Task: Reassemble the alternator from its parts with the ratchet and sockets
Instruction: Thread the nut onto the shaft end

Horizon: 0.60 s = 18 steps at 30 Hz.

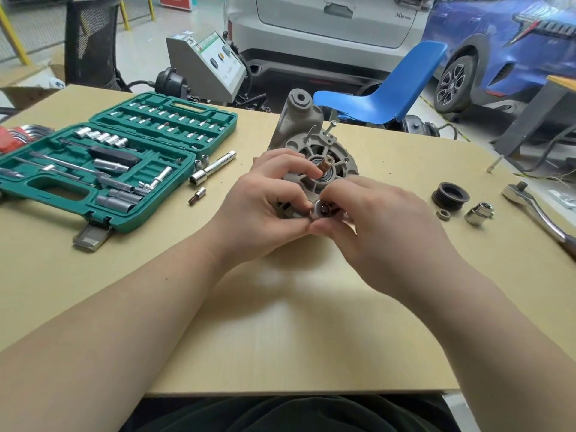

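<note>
The grey alternator housing (299, 145) stands on the table (280, 307) with its copper-tipped shaft (328, 161) pointing toward me. My left hand (265, 201) and my right hand (374, 219) meet at its near edge and together pinch a small silver socket (321, 210); a dark bolt head shows inside it. Two long bolts (330, 126) stick out of the housing's far side. The black pulley (450, 194), a nut (442, 215), a large socket (480, 213) and the ratchet (536, 210) lie to the right.
An open green socket case (118, 163) fills the left of the table, with loose sockets and an extension bar (212, 168) beside it. A loose bolt (495, 165) lies far right. A blue chair (392, 85) and parked cars stand behind the table.
</note>
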Each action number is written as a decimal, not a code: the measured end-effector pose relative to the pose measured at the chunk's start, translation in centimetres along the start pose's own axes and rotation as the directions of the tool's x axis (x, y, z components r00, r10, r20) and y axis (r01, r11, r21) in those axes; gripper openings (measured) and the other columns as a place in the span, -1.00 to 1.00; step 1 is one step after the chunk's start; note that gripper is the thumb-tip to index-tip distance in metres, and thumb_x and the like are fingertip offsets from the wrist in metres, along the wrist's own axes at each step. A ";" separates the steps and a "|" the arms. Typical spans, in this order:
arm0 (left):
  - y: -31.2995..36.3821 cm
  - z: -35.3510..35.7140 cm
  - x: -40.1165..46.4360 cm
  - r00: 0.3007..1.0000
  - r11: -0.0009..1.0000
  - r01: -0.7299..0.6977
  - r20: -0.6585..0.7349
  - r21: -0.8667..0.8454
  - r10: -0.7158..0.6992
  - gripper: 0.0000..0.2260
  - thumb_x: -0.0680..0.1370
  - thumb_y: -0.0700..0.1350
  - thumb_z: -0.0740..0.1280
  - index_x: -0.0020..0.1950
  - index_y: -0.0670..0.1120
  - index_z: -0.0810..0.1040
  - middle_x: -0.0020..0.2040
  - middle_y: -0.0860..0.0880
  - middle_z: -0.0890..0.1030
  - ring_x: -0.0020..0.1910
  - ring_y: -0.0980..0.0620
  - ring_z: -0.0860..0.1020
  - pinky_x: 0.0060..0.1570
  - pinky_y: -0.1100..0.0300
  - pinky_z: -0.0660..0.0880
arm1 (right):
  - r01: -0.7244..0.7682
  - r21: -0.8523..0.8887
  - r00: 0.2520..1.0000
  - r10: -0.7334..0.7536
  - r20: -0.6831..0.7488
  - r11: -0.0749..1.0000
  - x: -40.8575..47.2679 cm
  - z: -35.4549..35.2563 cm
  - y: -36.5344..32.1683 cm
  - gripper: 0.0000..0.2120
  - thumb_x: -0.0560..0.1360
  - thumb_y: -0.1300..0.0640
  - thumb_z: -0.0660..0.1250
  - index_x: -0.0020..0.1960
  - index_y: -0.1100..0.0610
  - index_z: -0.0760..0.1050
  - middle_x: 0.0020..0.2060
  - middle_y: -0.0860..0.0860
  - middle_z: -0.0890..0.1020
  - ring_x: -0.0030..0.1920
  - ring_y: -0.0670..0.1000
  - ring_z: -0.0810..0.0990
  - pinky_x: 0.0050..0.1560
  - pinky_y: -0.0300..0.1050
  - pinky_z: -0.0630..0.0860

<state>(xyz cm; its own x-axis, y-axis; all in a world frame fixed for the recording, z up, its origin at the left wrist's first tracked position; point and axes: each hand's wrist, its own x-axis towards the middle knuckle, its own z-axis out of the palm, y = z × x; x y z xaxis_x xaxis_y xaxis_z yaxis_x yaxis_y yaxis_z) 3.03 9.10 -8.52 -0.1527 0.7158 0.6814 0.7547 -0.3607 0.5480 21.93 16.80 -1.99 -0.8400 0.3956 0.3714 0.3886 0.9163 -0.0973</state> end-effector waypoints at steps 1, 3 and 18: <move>0.0 0.0 0.0 1.000 1.000 -0.007 0.013 0.004 0.007 -0.89 0.47 -0.22 0.65 -0.19 -0.16 0.75 0.21 -0.11 0.68 0.39 -0.20 0.51 0.39 -0.15 0.44 | 0.035 -0.021 0.999 -0.034 0.027 0.999 0.2 -0.4 0.2 -0.84 0.59 -0.10 0.31 0.05 -0.03 0.54 -0.06 -0.11 0.59 -0.03 0.07 0.53 -0.07 0.04 0.47; -0.1 0.2 -0.2 0.999 1.000 -0.022 0.033 0.021 0.022 -0.93 0.49 -0.21 0.62 -0.13 -0.16 0.76 0.24 -0.14 0.65 0.38 -0.22 0.51 0.37 -0.23 0.44 | 0.043 0.003 0.998 -0.043 0.054 0.999 0.5 -0.8 0.2 -0.86 0.60 -0.08 0.32 0.07 -0.06 0.56 -0.04 -0.13 0.59 0.02 0.04 0.52 -0.02 0.01 0.45; 0.3 0.0 -0.4 0.998 0.998 0.059 -0.012 0.005 -0.059 -0.86 0.48 -0.14 0.67 -0.09 -0.17 0.78 0.27 -0.16 0.58 0.20 -0.10 0.59 0.27 0.06 0.51 | -0.075 -0.046 0.997 0.076 0.020 0.996 0.4 -0.3 -0.5 -0.80 0.59 -0.20 0.28 0.01 -0.09 0.53 -0.16 -0.13 0.55 -0.11 0.08 0.52 -0.19 0.00 0.43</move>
<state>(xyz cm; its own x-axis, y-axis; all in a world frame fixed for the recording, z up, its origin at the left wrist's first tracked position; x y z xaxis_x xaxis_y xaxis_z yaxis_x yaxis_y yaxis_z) 3.31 8.68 -8.60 -0.2050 0.7286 0.6535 0.7475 -0.3145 0.5851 21.46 16.45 -1.54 -0.8153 0.4653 0.3446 0.4674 0.8802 -0.0826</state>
